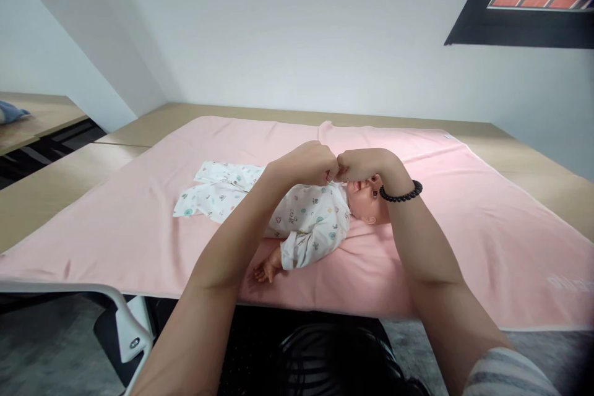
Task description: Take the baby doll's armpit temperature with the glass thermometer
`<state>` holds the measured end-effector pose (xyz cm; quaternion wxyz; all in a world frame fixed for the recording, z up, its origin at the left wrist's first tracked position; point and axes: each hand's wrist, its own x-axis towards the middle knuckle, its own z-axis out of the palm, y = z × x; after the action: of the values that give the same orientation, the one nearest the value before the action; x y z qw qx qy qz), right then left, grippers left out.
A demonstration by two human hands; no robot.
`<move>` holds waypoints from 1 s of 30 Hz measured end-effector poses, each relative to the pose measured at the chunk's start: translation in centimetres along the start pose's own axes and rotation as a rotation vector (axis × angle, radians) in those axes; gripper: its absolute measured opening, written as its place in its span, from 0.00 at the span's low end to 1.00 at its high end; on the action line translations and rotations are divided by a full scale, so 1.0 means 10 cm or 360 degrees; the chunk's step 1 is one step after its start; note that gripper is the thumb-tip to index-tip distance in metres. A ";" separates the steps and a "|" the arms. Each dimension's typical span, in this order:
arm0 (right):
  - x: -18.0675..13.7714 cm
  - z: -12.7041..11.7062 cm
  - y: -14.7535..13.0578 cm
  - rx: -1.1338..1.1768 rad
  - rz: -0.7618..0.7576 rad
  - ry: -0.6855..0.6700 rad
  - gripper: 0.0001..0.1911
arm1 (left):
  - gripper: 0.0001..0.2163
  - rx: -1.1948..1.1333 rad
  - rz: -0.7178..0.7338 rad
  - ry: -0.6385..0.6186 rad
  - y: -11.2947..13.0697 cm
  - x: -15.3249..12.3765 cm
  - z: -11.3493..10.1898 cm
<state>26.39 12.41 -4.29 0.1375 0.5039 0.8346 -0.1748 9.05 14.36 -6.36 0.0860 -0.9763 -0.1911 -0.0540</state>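
Observation:
A baby doll [366, 201] lies on its back on a pink blanket [139, 223], head to the right and legs to the left. It wears a white printed onesie [310, 213], and one small doll hand pokes out of the near sleeve. My left hand [309, 163] is closed above the doll's upper chest. Meeting it knuckle to knuckle is my right hand [362, 164], also closed, just over the doll's chin. Whatever the fingers pinch, if anything, is hidden behind the hands. My right forearm covers part of the doll's head, and a black bead bracelet circles that wrist.
Beneath the blanket is a light wood table [524, 154] against a white wall. A chair with a white metal armrest [132, 328] stands at the near left. A second table [41, 111] at far left bears a blue cloth. A dark-framed window is at upper right.

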 end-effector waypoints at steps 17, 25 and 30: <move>-0.07 -0.04 0.08 0.0088 -0.0046 0.0191 0.11 | 0.08 -0.0559 -0.0467 -0.0486 -0.08 -0.28 -0.28; -0.03 0.02 -0.01 -0.0162 0.0158 0.0258 0.04 | 0.04 -0.0642 -0.0537 -0.0644 -0.05 -0.31 -0.32; 0.00 0.03 -0.01 -0.0062 0.0024 0.0260 0.17 | 0.09 -0.0653 -0.0535 -0.0702 -0.08 -0.27 -0.23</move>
<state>26.29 12.17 -4.57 0.0801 0.5199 0.8425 -0.1158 6.04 13.70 -4.32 -0.1656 -0.9163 -0.3484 0.1077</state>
